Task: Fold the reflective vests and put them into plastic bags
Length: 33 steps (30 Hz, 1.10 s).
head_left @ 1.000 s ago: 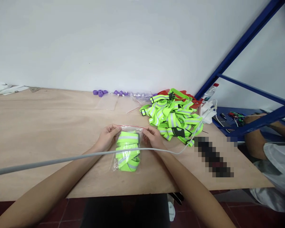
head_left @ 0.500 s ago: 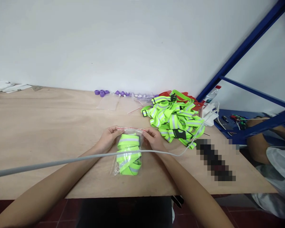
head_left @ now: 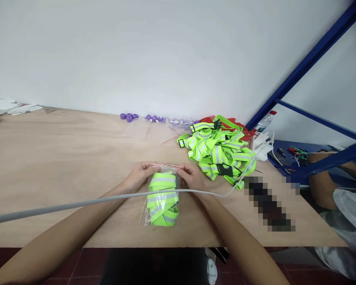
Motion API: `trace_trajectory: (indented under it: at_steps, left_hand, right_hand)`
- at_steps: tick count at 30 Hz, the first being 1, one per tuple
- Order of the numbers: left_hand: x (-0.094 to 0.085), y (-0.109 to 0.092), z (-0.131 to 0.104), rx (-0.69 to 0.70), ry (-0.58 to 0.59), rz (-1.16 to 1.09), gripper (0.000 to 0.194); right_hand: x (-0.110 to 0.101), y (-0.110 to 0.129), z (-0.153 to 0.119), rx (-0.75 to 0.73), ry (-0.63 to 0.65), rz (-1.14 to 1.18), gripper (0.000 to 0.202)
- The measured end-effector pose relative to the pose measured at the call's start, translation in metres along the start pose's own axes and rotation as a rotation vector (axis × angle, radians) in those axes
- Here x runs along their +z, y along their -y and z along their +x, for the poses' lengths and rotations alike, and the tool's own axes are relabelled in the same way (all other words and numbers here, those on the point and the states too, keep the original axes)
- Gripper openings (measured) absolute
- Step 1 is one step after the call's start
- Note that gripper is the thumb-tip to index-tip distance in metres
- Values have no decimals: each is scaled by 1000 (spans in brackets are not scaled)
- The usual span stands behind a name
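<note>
A clear plastic bag with a red line along its top edge lies near the front of the wooden table. Inside it is a folded lime-green strap with silver stripes. My left hand pinches the bag's top left corner between thumb and fingers. At the top right corner, my right hand grips the same edge. A grey cable crosses the view in front of the bag and both forearms.
A heap of lime-green straps with black buckles lies right of centre, red material behind it. Purple pieces and a flat clear bag are near the wall. A bottle and blue frame stand right, beside another person's arm.
The view has shifted slightly, so the table's contents appear a little lower. The red-lined edge now looks more bowed between my hands, and both thumbs lie closer to the strap.
</note>
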State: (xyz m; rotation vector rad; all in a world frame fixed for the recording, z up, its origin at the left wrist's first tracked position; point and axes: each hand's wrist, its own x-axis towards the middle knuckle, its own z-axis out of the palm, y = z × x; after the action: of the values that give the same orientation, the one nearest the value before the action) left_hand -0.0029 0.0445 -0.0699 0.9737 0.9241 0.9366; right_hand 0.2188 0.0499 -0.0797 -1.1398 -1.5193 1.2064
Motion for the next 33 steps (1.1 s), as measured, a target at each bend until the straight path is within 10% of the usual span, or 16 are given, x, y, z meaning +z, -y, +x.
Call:
trace_trajectory:
  at_steps: [10, 16, 19, 23, 28, 33]
  left_hand:
    - [-8, -30, -8, 101, -72, 146, 35]
    - [-63, -94, -33, 472, -432, 489, 36]
    - [-90, -107, -59, 616, -413, 669, 29]
    - [-116, -89, -86, 383, -181, 1070, 30]
    - [-134, -63, -78, 467, -496, 1277, 41]
    - [-122, -43, -53, 408, -496, 1618, 45]
  right_hand:
    - [2, -9, 1, 68, 31, 110, 42]
    - [3, -10, 6, 84, 15, 167, 50]
    - [4, -10, 6, 82, 28, 182, 48]
    - [5, -8, 4, 69, 27, 193, 46]
    - [5, -9, 4, 61, 40, 171, 44]
    - [4, -11, 6, 71, 64, 143, 41]
